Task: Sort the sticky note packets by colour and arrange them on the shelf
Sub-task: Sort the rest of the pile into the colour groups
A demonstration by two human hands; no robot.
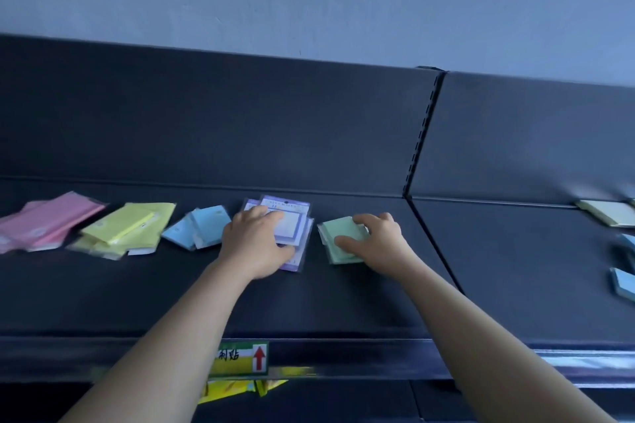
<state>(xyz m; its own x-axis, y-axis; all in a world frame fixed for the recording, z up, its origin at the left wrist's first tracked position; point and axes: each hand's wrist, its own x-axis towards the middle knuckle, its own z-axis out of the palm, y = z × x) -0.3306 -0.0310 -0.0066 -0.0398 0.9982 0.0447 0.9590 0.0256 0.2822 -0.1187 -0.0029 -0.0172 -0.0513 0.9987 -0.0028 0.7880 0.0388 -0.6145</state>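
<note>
The sorting step is judged to be nearly finished, and squaring up of the last piles appears to be in hand. The left hand (256, 240) is laid on top of the purple packets (292, 216), its fingers bent lightly over the uppermost one and its thumb stretched along the near side; whether that packet is pinched or only pressed cannot be told. The right hand (381, 240) is closed on the green packets (338, 242), with the thumb on top and the fingers curled round the far edge. Both piles lie on the dark shelf (309, 302), near each other but apart. Outward from the left hand, the blue packets (201, 230), the yellow packets (127, 230) and the pink packets (44, 227) are spread in loose, fanned heaps. Well beyond the right hand, in the neighbouring bay, a pale yellow packet (608, 213) and more blue ones (623, 285) are seen unsorted. The next move is judged to call for the slippery wrapped stacks to be squared, then for those stray packets to be fetched and joined to their colours.
</note>
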